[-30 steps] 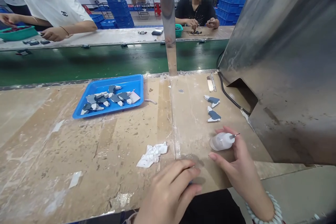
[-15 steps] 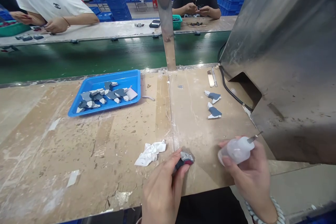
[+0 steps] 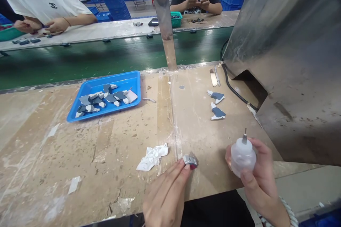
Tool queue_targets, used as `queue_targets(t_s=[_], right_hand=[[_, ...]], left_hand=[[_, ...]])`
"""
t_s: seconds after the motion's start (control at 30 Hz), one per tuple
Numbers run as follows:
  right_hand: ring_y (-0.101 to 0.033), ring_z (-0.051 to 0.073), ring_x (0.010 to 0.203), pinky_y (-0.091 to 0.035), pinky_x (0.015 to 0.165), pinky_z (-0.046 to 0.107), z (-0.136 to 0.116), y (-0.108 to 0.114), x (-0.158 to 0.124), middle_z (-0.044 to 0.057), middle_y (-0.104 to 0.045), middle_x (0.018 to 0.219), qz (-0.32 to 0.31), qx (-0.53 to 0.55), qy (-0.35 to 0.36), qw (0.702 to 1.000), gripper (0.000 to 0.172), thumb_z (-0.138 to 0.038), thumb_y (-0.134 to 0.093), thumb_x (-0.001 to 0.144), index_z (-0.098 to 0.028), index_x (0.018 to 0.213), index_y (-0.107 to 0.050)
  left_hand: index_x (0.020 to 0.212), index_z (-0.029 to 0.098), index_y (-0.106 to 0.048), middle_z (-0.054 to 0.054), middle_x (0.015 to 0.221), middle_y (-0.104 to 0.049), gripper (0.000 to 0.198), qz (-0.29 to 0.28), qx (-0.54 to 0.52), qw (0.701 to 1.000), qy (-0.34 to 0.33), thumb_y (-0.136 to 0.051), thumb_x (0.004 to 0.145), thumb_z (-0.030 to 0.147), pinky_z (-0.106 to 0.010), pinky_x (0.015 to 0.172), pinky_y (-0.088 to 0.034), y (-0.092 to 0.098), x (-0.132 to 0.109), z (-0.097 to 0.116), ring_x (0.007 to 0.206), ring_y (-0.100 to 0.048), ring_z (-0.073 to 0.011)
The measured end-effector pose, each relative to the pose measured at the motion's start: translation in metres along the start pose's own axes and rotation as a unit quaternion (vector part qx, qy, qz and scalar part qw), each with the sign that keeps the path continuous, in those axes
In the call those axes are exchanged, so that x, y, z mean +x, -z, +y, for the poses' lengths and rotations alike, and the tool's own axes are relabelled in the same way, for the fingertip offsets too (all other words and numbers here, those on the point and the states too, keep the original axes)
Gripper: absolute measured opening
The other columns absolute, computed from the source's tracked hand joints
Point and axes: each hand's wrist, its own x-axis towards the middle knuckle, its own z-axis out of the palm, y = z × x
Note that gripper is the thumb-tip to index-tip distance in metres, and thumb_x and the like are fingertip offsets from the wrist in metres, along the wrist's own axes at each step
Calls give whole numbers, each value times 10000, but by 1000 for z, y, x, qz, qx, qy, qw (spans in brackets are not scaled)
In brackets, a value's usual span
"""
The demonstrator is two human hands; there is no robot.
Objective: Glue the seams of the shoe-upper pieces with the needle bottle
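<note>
My left hand (image 3: 166,193) is closed around a small grey and red plastic part (image 3: 190,161) at the front of the table, its far end showing past the fingertips. In my right hand (image 3: 258,173) is a translucent squeeze bottle (image 3: 243,158) with a thin metal needle tip, held upright with the needle pointing up. A crumpled white tissue (image 3: 152,156) lies just left of the left hand. Beyond the bottle, two grey and white plastic parts (image 3: 218,112) rest on the table.
A blue tray (image 3: 103,115) with several grey and white parts stands at the left. A metal post (image 3: 166,35) rises behind it, before a green conveyor belt (image 3: 119,55). At right are a large metal housing (image 3: 293,78) and a black cable (image 3: 236,94). Two people work across the belt.
My right hand has turned the bottle from leaning right to upright. The left hand has flattened over the part, covering more of it. Dark parts on the belt have shifted left.
</note>
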Motion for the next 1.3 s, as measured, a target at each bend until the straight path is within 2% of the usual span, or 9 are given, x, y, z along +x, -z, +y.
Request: queue_targets(t_s=[0.13, 0.3, 0.4, 0.47, 0.53, 0.73, 0.87, 0.97, 1.3], right_hand=[[-663, 189, 801, -588, 651, 278, -1, 7, -4, 59, -655, 1010, -39, 88, -95, 991, 409, -281, -610, 953, -346, 1320, -440], [-612, 157, 643, -545, 526, 241, -6, 6, 2, 52, -642, 880, 104, 156, -167, 968, 340, -457, -758, 824, -239, 1072, -677], [-582, 163, 637, -535, 503, 263, -14, -3, 14, 32, -581, 803, 191, 261, -204, 924, 350, -553, -731, 797, -228, 921, -696], [-554, 160, 663, -508, 496, 259, -18, -10, 21, 23, -550, 813, 217, 301, -214, 904, 351, -564, -745, 763, -231, 843, -669], [-528, 154, 671, -465, 490, 247, -20, -16, 23, 19, -543, 815, 219, 305, -192, 907, 345, -549, -758, 743, -228, 797, -644], [-535, 186, 721, -456, 566, 302, -21, -34, 6, 26, -558, 788, 184, 165, -33, 968, 201, -423, -713, 834, -234, 858, -650], [-534, 201, 738, -448, 571, 331, -19, -42, -1, 25, -547, 763, 196, 141, 29, 970, 176, -396, -687, 864, -233, 916, -647], [-541, 213, 742, -448, 571, 350, -16, -43, -2, 32, -556, 762, 197, 132, 52, 970, 196, -409, -690, 869, -226, 933, -655], [-587, 213, 708, -486, 568, 362, -13, -44, 5, 34, -595, 748, 184, 108, 104, 971, 252, -425, -737, 858, -191, 919, -668]], left_hand=[[1086, 173, -738, -60, 1105, -774, 364, -20, -17, 1000, 4, -661, 826, -70, -291, 899, -607, 3, 0, 4, 1064, -729, -207], [1079, 138, -725, -82, 1113, -759, 414, -26, -28, 999, 0, -621, 793, -143, -297, 920, -587, 5, 0, 8, 1108, -706, -215], [1050, 111, -727, -90, 1052, -759, 364, -32, -47, 998, -9, -605, 816, -140, -291, 907, -585, 6, 2, 8, 1112, -700, -212], [1034, 83, -727, -102, 1025, -757, 333, -30, -60, 998, -12, -611, 820, -143, -292, 907, -584, 7, 4, 8, 1109, -698, -212], [1016, 63, -728, -110, 1008, -754, 310, -28, -70, 997, -19, -617, 818, -147, -301, 918, -584, 7, 5, 8, 1110, -696, -215], [1032, 51, -725, -113, 1016, -752, 299, -32, -91, 995, -32, -626, 822, -138, -320, 942, -587, 4, 4, 5, 1133, -685, -221], [1019, 59, -729, -105, 1017, -756, 271, -42, -83, 995, -31, -629, 839, -117, -317, 952, -589, 5, 4, 3, 1133, -686, -213], [1017, 55, -726, -110, 1009, -755, 249, -56, -77, 994, -46, -617, 856, -100, -314, 950, -595, 5, 5, 3, 1135, -682, -208], [1016, 37, -726, -112, 1006, -757, 263, -36, -82, 994, -66, -643, 823, -122, -320, 980, -597, 4, 5, 2, 1118, -685, -200]])
